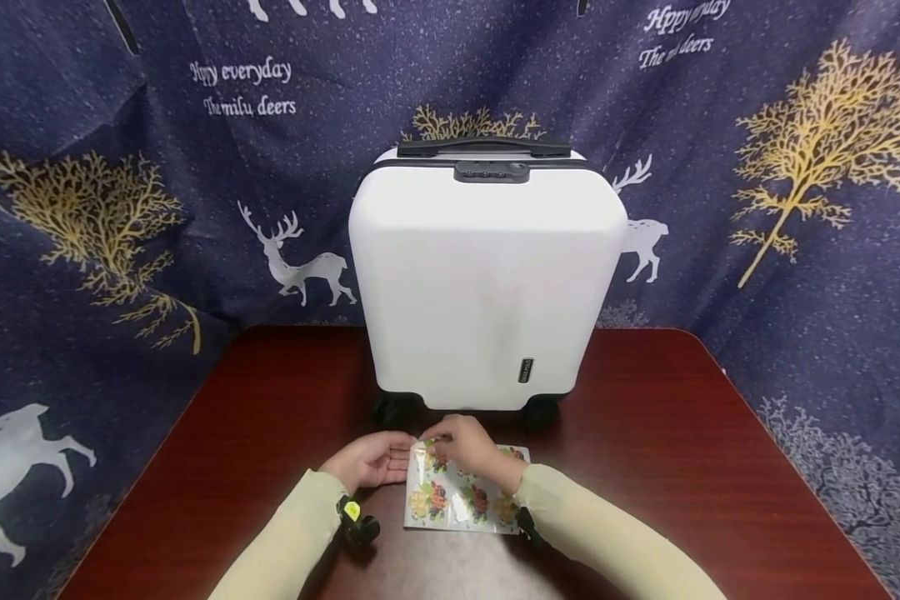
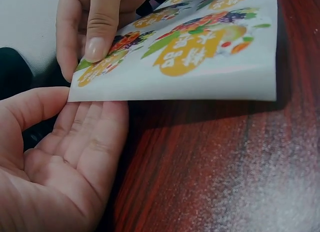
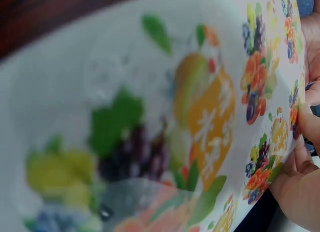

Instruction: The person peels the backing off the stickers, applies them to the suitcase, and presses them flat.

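A white sheet of stickers (image 1: 457, 490) printed with fruit pictures and orange labels lies on the table. In the left wrist view the near edge of this sheet (image 2: 225, 85) is raised off the wood. My right hand (image 1: 467, 446) reaches over it and pinches the far left corner, thumb on top. My left hand (image 1: 375, 460) is palm up at the left edge, its nearly straight fingers under the corner and its thumb touching the edge. Blurred sticker sheet (image 3: 65, 112) fills most of the right wrist view, with parts of both hands at the right side.
A white suitcase (image 1: 487, 292) with a black handle and wheels stands upright behind the hands. The table (image 1: 660, 433) is dark red wood with a glossy top. Behind it hangs a dark blue cloth (image 1: 450, 50) printed with deer and golden trees.
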Demonstrator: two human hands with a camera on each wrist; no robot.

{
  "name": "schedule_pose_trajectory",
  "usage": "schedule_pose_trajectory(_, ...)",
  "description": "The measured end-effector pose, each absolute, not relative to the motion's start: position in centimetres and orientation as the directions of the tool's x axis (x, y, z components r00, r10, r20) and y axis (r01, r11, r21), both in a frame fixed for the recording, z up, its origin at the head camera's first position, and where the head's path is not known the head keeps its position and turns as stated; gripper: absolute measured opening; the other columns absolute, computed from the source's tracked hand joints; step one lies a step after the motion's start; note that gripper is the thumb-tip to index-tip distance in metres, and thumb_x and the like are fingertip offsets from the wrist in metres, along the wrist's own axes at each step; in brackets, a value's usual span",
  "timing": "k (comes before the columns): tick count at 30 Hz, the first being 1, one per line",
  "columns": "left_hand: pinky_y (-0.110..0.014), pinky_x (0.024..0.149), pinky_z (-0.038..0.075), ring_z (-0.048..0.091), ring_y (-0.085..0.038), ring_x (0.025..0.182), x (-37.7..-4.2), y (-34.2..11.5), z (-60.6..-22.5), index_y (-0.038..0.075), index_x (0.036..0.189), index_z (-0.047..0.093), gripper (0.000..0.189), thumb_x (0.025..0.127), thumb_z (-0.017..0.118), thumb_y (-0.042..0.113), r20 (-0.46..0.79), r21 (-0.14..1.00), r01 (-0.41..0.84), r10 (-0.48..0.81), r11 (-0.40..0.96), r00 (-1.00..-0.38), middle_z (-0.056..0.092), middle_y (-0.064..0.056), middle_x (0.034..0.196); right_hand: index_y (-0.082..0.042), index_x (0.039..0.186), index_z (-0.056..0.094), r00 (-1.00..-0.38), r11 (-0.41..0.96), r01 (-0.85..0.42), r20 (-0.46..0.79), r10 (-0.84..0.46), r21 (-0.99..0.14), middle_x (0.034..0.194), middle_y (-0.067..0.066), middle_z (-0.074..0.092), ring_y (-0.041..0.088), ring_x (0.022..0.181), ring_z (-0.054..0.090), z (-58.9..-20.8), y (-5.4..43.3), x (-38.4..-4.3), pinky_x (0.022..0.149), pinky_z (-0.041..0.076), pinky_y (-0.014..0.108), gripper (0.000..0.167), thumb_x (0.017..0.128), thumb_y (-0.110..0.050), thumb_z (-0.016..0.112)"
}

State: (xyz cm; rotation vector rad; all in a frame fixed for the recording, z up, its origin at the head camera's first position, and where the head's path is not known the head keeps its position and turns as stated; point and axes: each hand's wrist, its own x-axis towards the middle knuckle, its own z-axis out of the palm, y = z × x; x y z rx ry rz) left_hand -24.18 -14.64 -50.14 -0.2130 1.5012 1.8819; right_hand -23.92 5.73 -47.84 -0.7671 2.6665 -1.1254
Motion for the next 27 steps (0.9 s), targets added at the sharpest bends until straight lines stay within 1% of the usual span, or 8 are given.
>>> schedule_pose_trajectory(3, -0.027, 0.081, 0.063, 0.073, -0.011, 0.084, -24.10, -14.60, -50.06, 0.009, 0.086, 0.072, 0.028, 0.102, 0.049, 0.013, -0.538, 0.788, -0.612, 0.406, -0.068, -0.738, 0.077, -0.003, 0.086, -0.005, 0.110, 0.079, -0.852, 0.585, -0.417, 0.074, -0.519, -0.696, 0.099, 0.010, 0.074, 0.011, 0.087, 0.059, -48.00, 5.82, -23.96, 0.076, 0.049, 0.023, 0.019, 0.093, -0.006, 0.071)
schedule_pose_trajectory(6, -0.028, 0.082, 0.063, 0.073, -0.011, 0.084, -24.08, -14.57, -50.09, 0.007, 0.089, 0.071, 0.026, 0.102, 0.049, 0.012, -0.543, 0.786, -0.614, 0.399, -0.066, -0.738, 0.077, -0.004, 0.087, -0.005, 0.109, 0.079, -0.843, 0.579, -0.439, 0.092, -0.531, -0.687, 0.098, 0.010, 0.075, 0.013, 0.088, 0.062, -48.15, 5.87, -24.00, 0.077, 0.050, 0.023, 0.018, 0.093, -0.006, 0.071)
schedule_pose_trajectory(9, -0.028, 0.083, 0.063, 0.074, -0.011, 0.085, -24.11, -14.65, -50.04, 0.005, 0.093, 0.070, 0.025, 0.102, 0.048, 0.012, -0.540, 0.787, -0.614, 0.406, -0.068, -0.737, 0.077, -0.004, 0.088, -0.005, 0.108, 0.080, -0.831, 0.576, -0.465, 0.106, -0.547, -0.673, 0.098, 0.010, 0.075, 0.014, 0.089, 0.064, -48.14, 5.87, -24.07, 0.077, 0.051, 0.022, 0.018, 0.093, -0.006, 0.071)
schedule_pose_trajectory(12, -0.029, 0.084, 0.063, 0.074, -0.012, 0.085, -24.18, -14.79, -49.94, 0.003, 0.097, 0.069, 0.024, 0.103, 0.048, 0.011, -0.531, 0.786, -0.613, 0.420, -0.078, -0.736, 0.078, -0.005, 0.089, -0.006, 0.109, 0.080, -0.821, 0.585, -0.486, 0.111, -0.560, -0.649, 0.096, 0.008, 0.074, 0.013, 0.087, 0.063, -48.10, 5.83, -24.20, 0.076, 0.051, 0.021, 0.018, 0.093, -0.007, 0.071)
schedule_pose_trajectory(19, -0.030, 0.085, 0.063, 0.074, -0.013, 0.087, -24.10, -15.06, -49.88, 0.001, 0.102, 0.067, 0.024, 0.104, 0.046, 0.012, -0.546, 0.774, -0.629, 0.428, -0.072, -0.720, 0.077, -0.006, 0.090, -0.007, 0.108, 0.080, -0.796, 0.575, -0.531, 0.132, -0.591, -0.622, 0.095, 0.007, 0.074, 0.012, 0.087, 0.063, -48.18, 5.78, -24.39, 0.077, 0.051, 0.020, 0.018, 0.093, -0.005, 0.071)
schedule_pose_trajectory(22, -0.030, 0.085, 0.063, 0.074, -0.013, 0.087, -24.06, -15.05, -49.91, 0.001, 0.101, 0.067, 0.024, 0.104, 0.046, 0.012, -0.544, 0.775, -0.629, 0.432, -0.070, -0.719, 0.077, -0.006, 0.090, -0.007, 0.108, 0.080, -0.793, 0.571, -0.536, 0.138, -0.594, -0.621, 0.095, 0.006, 0.074, 0.009, 0.085, 0.062, -48.37, 5.87, -24.41, 0.076, 0.051, 0.019, 0.018, 0.093, -0.005, 0.071)
schedule_pose_trajectory(25, -0.029, 0.084, 0.063, 0.074, -0.012, 0.087, -24.08, -15.00, -49.91, 0.004, 0.096, 0.069, 0.026, 0.104, 0.046, 0.012, -0.536, 0.778, -0.624, 0.444, -0.070, -0.718, 0.077, -0.005, 0.090, -0.008, 0.108, 0.080, -0.802, 0.572, -0.517, 0.129, -0.583, -0.637, 0.095, 0.005, 0.074, 0.005, 0.083, 0.058, -48.47, 5.98, -24.43, 0.075, 0.049, 0.017, 0.019, 0.092, -0.004, 0.071)
schedule_pose_trajectory(27, -0.028, 0.084, 0.063, 0.074, -0.012, 0.087, -24.09, -15.01, -49.90, 0.007, 0.092, 0.070, 0.029, 0.104, 0.045, 0.012, -0.530, 0.780, -0.622, 0.456, -0.068, -0.715, 0.077, -0.004, 0.089, -0.007, 0.108, 0.080, -0.804, 0.564, -0.510, 0.128, -0.580, -0.649, 0.096, 0.006, 0.074, 0.006, 0.084, 0.058, -48.39, 6.01, -24.41, 0.076, 0.049, 0.018, 0.019, 0.092, -0.003, 0.071)
